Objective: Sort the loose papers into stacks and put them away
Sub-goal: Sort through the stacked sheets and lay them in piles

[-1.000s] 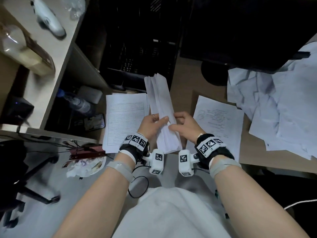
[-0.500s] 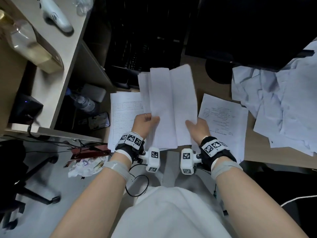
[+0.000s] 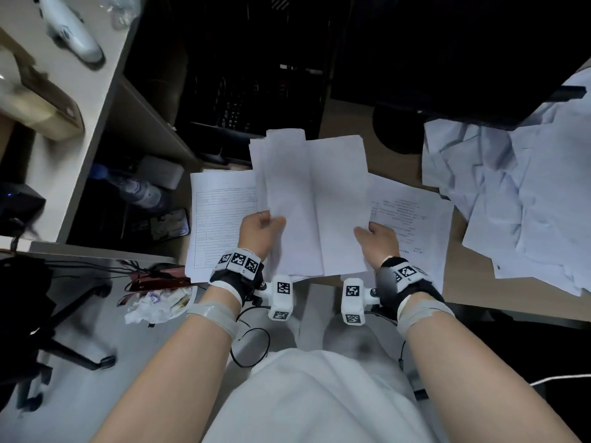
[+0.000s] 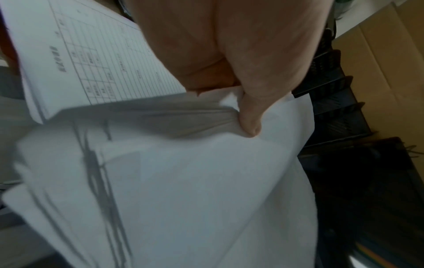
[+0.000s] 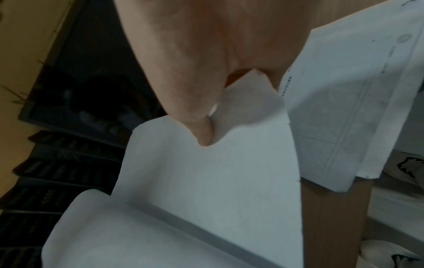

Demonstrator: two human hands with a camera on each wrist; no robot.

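No brand or label can be read anywhere; the print on the sheets is too small and blurred to make out, though the lined form [image 3: 224, 215] lying on the bench [image 3: 347, 123] at the left shows a ruled grid with a heading line, and the printed page [image 3: 412, 219] at the right carries short centred lines of text. Between them, raised above the bench, the held sheaf of papers [image 3: 315, 203] is spread open, blank white on the side facing the head camera, with a crease running lengthwise down the middle. The left hand [image 3: 260, 231] pinches its left edge, thumb on top and fingers curled beneath; the right hand [image 3: 377, 241] pinches the right edge the same way. Further right, a loose heap of crumpled papers [image 3: 518, 193] covers the bench, well apart from the held sheaf.
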